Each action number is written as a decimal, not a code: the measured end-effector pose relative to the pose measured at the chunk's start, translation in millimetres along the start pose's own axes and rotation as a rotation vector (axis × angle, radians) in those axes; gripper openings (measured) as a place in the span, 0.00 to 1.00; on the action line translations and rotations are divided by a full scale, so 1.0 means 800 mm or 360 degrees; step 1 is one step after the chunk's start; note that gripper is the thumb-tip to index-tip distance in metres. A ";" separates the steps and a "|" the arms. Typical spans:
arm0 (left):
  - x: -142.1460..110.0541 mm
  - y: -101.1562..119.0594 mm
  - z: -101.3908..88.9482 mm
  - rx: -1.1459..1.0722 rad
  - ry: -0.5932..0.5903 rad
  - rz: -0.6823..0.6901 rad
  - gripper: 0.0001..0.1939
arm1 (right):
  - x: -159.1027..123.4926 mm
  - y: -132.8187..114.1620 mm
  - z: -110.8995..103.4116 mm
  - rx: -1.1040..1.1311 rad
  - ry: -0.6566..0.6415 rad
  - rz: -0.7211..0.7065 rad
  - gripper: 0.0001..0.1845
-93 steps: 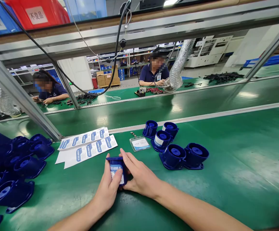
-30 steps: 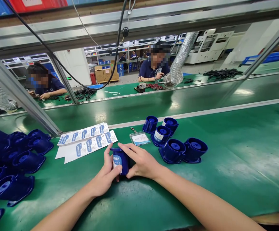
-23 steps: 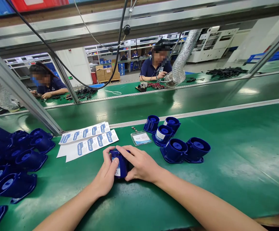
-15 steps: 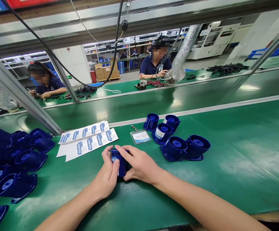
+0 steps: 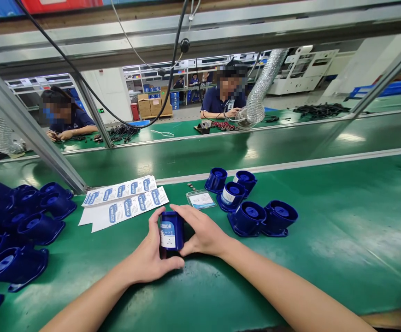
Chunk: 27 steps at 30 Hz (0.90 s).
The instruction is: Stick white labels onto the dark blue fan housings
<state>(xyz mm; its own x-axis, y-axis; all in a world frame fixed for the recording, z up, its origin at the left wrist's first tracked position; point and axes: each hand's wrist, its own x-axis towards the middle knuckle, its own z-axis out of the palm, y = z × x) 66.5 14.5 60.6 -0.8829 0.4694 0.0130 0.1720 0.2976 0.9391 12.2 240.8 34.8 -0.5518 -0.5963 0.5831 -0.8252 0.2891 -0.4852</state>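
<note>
I hold a dark blue plastic housing with a blue and white label on its side, low over the green bench. My left hand cups it from the left and below, thumb under it. Wrapped over its top and right side is my right hand. Both hands are closed on it. Two label sheets lie just beyond my left hand.
Several labelled blue housings stand to the right of my hands, a clear badge holder behind them. A heap of blue housings fills the left edge. A slanted metal post rises at left. Two people work across the conveyor.
The housing has been turned in my hands, so its label now faces me. My left thumb has slid from its side to beneath it.
</note>
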 end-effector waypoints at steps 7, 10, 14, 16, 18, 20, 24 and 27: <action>0.009 -0.006 0.007 -0.0075 0.0688 0.0163 0.48 | 0.004 -0.012 -0.003 -0.0553 0.0396 -0.0278 0.38; 0.005 -0.004 0.008 0.0248 0.0742 0.0367 0.42 | 0.004 -0.022 -0.005 -0.0756 0.0481 -0.0395 0.28; 0.003 -0.005 0.012 0.0267 0.0803 0.0466 0.40 | 0.002 -0.032 -0.007 -0.0908 0.0515 -0.0431 0.29; 0.003 -0.008 0.013 0.0214 0.0825 0.0474 0.39 | 0.002 -0.036 -0.008 -0.0903 0.0499 -0.0453 0.32; 0.002 -0.010 0.014 0.0195 0.0826 0.0502 0.39 | 0.002 -0.038 -0.009 -0.0862 0.0478 -0.0491 0.34; 0.001 -0.012 0.015 0.0191 0.0820 0.0561 0.39 | 0.000 -0.040 -0.009 -0.0815 0.0428 -0.0552 0.34; 0.000 -0.011 0.018 0.0070 0.0806 0.0510 0.39 | -0.003 -0.045 -0.010 -0.0764 0.0352 -0.0673 0.29; 0.000 -0.011 0.020 -0.0063 0.0806 0.0398 0.40 | -0.003 -0.050 -0.012 -0.0760 0.0393 -0.0682 0.24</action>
<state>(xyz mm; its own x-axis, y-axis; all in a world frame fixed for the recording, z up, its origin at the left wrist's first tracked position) 71.8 25.5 47.0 -0.9185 0.0609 0.3907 0.3949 0.1925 0.8983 45.2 237.6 59.1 -0.1294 -0.5600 0.8183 -0.9082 0.3982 0.1289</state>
